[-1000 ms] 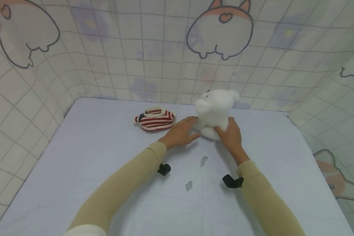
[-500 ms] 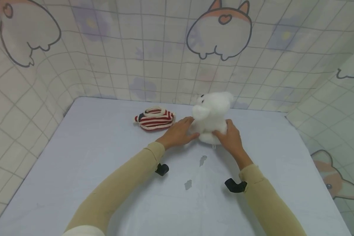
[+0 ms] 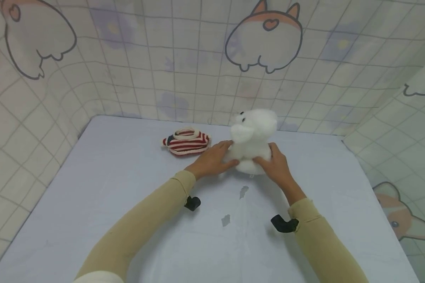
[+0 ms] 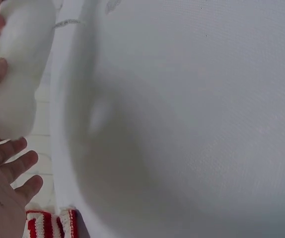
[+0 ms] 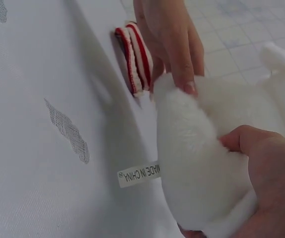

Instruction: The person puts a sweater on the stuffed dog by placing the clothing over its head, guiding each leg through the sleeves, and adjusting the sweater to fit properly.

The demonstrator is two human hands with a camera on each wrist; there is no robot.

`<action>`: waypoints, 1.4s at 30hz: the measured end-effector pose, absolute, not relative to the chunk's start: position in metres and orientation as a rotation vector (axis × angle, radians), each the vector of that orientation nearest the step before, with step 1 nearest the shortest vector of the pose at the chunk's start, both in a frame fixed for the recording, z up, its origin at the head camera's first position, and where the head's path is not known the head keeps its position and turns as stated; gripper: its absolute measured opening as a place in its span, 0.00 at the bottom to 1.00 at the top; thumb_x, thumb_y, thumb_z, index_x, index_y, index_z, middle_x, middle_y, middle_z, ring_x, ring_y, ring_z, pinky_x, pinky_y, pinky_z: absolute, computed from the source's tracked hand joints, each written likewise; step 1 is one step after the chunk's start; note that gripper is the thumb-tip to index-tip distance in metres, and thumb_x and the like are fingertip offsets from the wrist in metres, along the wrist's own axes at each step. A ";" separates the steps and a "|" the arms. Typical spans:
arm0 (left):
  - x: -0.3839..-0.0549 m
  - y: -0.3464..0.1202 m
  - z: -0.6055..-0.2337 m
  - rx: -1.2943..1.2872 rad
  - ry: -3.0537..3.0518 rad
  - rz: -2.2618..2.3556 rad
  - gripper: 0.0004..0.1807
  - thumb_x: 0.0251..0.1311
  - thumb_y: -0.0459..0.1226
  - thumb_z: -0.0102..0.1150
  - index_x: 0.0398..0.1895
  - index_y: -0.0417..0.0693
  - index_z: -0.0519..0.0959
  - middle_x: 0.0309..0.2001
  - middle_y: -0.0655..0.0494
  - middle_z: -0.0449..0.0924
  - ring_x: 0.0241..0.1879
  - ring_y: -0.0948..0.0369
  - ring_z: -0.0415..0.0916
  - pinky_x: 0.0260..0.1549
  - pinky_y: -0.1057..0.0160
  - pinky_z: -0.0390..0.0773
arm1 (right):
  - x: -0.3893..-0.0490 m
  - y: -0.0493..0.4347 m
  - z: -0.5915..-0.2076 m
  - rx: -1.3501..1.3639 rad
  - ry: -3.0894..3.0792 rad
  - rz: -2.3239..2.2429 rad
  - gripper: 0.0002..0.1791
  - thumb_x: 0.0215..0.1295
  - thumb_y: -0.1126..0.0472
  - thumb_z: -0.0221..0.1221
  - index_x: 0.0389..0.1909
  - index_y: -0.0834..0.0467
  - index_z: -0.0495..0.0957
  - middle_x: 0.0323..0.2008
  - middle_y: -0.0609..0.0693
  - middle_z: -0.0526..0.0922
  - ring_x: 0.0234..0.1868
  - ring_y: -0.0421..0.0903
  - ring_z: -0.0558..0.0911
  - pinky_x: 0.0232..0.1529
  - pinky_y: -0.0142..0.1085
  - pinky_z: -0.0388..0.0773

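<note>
A white plush toy animal (image 3: 255, 137) with small black eyes sits between the two hands near the table's far side. The right hand (image 3: 278, 167) grips its right side, thumb in front. At the toy's left side, the left hand (image 3: 212, 159) touches it with the thumb, the other fingers fairly straight and spread. A white "MADE IN CHINA" label (image 5: 138, 174) sticks out from the toy's bottom in the right wrist view. Just left of the left hand lies a small red-and-white striped knitted sweater (image 3: 187, 142), its neck opening facing up.
The table (image 3: 127, 165) has a pale cloth with two grey patches (image 3: 244, 192) near the middle. A curtain (image 3: 198, 59) with a grid and cartoon dogs stands along the back and both sides. Black wrist cameras (image 3: 284, 224) jut from the sleeves.
The plush toy has shifted slightly left and toward the person, its head turning a little. Both hands have moved slightly left with it. The striped sweater stays where it was.
</note>
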State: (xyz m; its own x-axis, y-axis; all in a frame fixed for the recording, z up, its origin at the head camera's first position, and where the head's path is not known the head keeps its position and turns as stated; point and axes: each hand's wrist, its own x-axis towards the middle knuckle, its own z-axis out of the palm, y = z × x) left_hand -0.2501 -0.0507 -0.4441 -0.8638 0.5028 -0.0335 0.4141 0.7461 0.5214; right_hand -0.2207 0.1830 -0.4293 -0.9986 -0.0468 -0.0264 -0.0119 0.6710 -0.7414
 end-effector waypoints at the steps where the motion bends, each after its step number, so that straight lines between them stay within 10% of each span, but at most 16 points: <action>1: -0.250 -0.051 -0.444 0.731 2.769 0.770 0.44 0.64 0.63 0.47 0.76 0.53 0.51 0.74 0.53 0.57 0.72 0.55 0.58 0.69 0.51 0.62 | -0.220 0.183 -0.429 -0.047 2.822 -1.257 0.31 0.64 0.51 0.59 0.62 0.62 0.61 0.58 0.63 0.73 0.58 0.60 0.74 0.58 0.55 0.73; 18: -0.250 -0.057 -0.446 0.701 2.573 0.971 0.60 0.46 0.75 0.53 0.78 0.61 0.43 0.77 0.59 0.47 0.75 0.56 0.50 0.71 0.48 0.58 | -0.221 0.195 -0.426 -0.100 2.609 -1.384 0.34 0.63 0.53 0.60 0.67 0.58 0.60 0.62 0.60 0.70 0.61 0.59 0.71 0.62 0.56 0.69; 34: -0.250 -0.053 -0.438 0.723 2.329 1.270 0.51 0.50 0.65 0.63 0.75 0.66 0.51 0.68 0.62 0.65 0.63 0.61 0.67 0.62 0.51 0.70 | -0.221 0.199 -0.424 -0.206 2.338 -1.579 0.39 0.62 0.57 0.57 0.73 0.56 0.54 0.67 0.59 0.66 0.65 0.58 0.68 0.68 0.57 0.61; 42: -0.246 -0.049 -0.430 0.623 2.298 1.327 0.46 0.53 0.61 0.63 0.70 0.53 0.57 0.62 0.55 0.70 0.57 0.60 0.71 0.55 0.54 0.76 | -0.222 0.198 -0.427 -0.248 2.307 -1.613 0.38 0.63 0.58 0.56 0.73 0.56 0.54 0.68 0.58 0.65 0.67 0.58 0.66 0.69 0.57 0.59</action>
